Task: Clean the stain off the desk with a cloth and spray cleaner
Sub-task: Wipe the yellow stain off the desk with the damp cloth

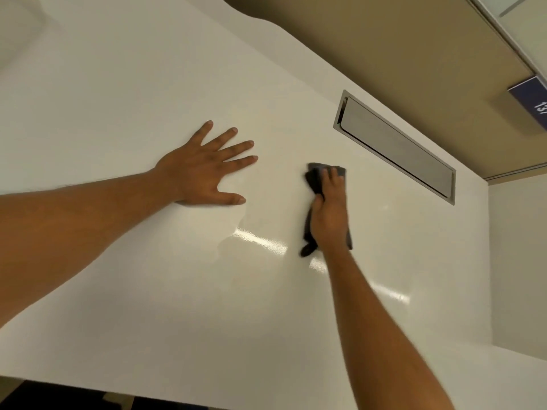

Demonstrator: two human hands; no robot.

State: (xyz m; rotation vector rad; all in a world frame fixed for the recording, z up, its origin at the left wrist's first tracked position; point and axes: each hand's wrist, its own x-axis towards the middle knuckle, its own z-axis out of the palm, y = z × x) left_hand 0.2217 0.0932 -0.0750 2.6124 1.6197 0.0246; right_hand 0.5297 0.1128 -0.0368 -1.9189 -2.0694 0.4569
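A glossy white desk (148,291) fills most of the view. My right hand (330,211) presses a dark grey cloth (315,179) flat against the desk near its middle right; the cloth sticks out past my fingertips and beside my wrist. My left hand (204,170) lies flat on the desk to the left of the cloth, fingers spread, holding nothing. A faint wet sheen (257,238) shows on the surface between the two hands. No stain and no spray bottle can be seen.
A grey metal cable flap (396,146) is set into the desk just beyond the cloth. Behind it stands a beige partition (384,54) with a dark blue number tag (532,102). A white side panel (518,261) closes the right; the desk's near edge (177,390) runs along the bottom.
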